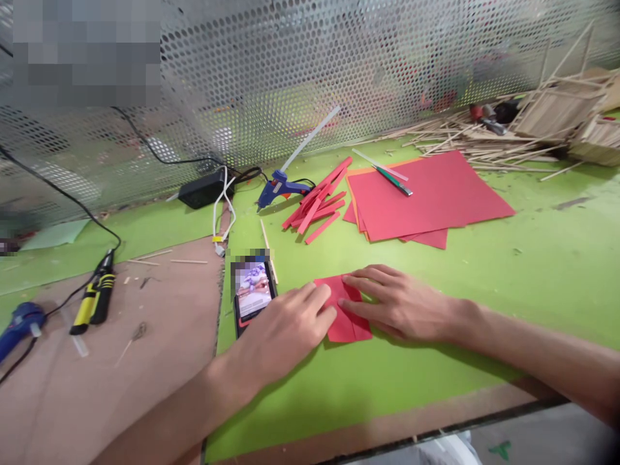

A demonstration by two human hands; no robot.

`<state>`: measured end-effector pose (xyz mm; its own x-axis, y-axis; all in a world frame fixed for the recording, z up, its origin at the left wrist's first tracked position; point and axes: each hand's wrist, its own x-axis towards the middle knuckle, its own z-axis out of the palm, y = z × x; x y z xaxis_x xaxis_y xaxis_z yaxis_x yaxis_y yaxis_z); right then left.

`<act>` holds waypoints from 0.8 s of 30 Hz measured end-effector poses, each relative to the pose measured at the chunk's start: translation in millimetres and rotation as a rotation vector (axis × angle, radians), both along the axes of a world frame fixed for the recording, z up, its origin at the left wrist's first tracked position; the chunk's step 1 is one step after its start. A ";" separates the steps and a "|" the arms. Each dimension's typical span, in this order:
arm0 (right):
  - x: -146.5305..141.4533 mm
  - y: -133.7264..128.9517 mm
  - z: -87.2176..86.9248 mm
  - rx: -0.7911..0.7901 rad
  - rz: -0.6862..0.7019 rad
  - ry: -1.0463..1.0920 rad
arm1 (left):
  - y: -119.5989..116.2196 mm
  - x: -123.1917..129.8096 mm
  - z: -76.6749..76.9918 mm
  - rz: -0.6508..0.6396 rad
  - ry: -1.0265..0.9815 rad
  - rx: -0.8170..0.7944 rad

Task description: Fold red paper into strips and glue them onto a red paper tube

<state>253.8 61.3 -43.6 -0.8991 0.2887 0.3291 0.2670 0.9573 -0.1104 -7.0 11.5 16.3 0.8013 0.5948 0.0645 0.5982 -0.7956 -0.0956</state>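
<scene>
A small red piece of paper with a crease lies flat on the green tabletop between my hands. My left hand is closed at its left edge, fingers curled and pressed onto it, with the fingertips partly hidden. From the other side my right hand rests on the paper, its fingers stretched out and apart. Beside my left hand is a phone with a lit screen, partly covered by that hand.
Behind are red paper strips, a blue glue gun, red sheets and a green-handled cutter. Wooden sticks are heaped at the back right. Yellow-black pliers lie left. A perforated metal panel stands behind.
</scene>
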 end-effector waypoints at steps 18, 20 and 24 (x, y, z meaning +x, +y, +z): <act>-1.1 -0.9 2.2 -0.017 -0.009 0.011 | -10.0 16.3 -31.0 0.056 -0.259 0.290; -0.7 -0.9 2.4 -0.015 -0.004 0.020 | -12.0 16.7 -33.2 0.110 -0.268 0.307; -0.2 -0.9 2.6 -0.014 -0.001 0.034 | -13.4 16.3 -37.5 0.096 -0.296 0.259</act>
<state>253.6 60.4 -41.0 -0.8873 0.2942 0.3552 0.2636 0.9554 -0.1331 9.3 -1.9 -21.2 0.6673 0.6000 0.4414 0.7004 -0.7070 -0.0978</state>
